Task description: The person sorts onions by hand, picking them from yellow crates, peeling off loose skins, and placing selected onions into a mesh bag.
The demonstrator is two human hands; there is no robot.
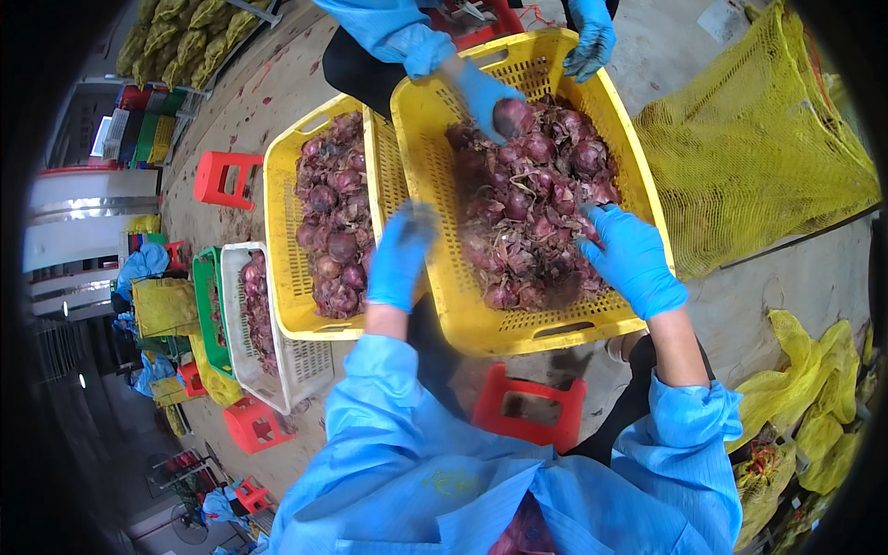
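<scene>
A big yellow crate [638, 199] of red onions [518, 208] and loose skins stands in front of me. My right hand [634, 259], in a blue glove, reaches over its right side, fingers apart and touching the onions. My left hand [398, 264], also gloved, hovers between this crate and a second yellow crate [277, 213] of onions on the left. Its dark-stained fingertips are smeared by motion, so I cannot see whether they hold anything. Across the big crate, a co-worker's gloved hand [483, 95] holds an onion [512, 118]; their other hand [592, 42] is at the far rim.
A white crate [298, 365] and a green crate [205, 314], both with onions, stand farther left. Red stools [532, 407] sit near my legs and on the left floor. A yellow mesh sack [740, 139] lies right of the big crate, with more mesh sacks [800, 370] at lower right.
</scene>
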